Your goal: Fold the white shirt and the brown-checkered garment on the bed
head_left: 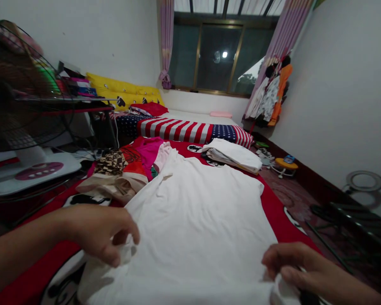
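Note:
A white shirt (197,212) lies spread over a red blanket, its near end running out of the bottom of the view. On the shirt's left side, my left hand (104,233) pinches a small bunch of the cloth between thumb and fingers. My right hand (300,264) is closed on the near right edge, where a fold of white cloth shows below the thumb. Beyond the shirt sits a stack of folded white clothes (231,154). To the left lies a loose heap of clothes (130,165) in brown, red and pink.
The red blanket (274,203) has black-and-white cartoon prints. At the left stands a fan (34,165) near a cluttered desk. Beyond is a bed with a striped, starred cover (178,129). A yellow stool (286,164) and a dark rack (362,224) stand at right.

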`<state>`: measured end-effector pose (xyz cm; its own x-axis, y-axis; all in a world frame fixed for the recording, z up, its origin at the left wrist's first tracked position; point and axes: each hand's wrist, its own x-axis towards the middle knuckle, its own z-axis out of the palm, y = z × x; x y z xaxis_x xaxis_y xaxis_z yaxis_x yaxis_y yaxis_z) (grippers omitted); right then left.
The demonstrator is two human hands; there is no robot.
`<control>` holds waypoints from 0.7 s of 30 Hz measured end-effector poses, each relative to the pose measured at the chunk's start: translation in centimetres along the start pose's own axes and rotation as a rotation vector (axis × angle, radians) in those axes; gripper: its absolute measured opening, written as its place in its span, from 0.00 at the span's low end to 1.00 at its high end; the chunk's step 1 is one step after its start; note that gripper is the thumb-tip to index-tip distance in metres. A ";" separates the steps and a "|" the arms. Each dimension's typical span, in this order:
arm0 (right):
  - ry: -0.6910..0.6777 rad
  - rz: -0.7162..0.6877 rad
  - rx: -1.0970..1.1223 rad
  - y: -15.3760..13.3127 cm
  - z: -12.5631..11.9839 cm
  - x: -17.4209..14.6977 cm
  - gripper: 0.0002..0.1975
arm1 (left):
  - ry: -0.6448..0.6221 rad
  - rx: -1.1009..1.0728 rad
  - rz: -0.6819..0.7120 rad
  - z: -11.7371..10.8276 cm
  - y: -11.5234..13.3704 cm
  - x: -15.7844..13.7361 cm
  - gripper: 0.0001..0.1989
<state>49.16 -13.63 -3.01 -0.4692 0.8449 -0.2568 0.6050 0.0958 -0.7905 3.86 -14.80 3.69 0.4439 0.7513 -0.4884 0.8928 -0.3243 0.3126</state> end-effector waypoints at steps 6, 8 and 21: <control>0.658 -0.020 0.150 3.5 -4.8 6.9 0.20 | 0.227 -0.090 0.324 -3.1 4.3 10.9 0.16; 0.797 -0.003 0.056 5.0 -6.3 8.7 0.18 | 0.388 0.012 0.329 -2.4 5.0 16.1 0.17; 0.803 0.088 -0.340 6.1 -7.6 16.2 0.17 | 0.738 0.053 0.078 2.2 3.3 26.1 0.32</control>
<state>50.19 4.63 -7.79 0.1051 0.9595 0.2615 0.8369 0.0567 -0.5444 18.54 2.45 -9.81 0.3560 0.9097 0.2137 0.8715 -0.4057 0.2756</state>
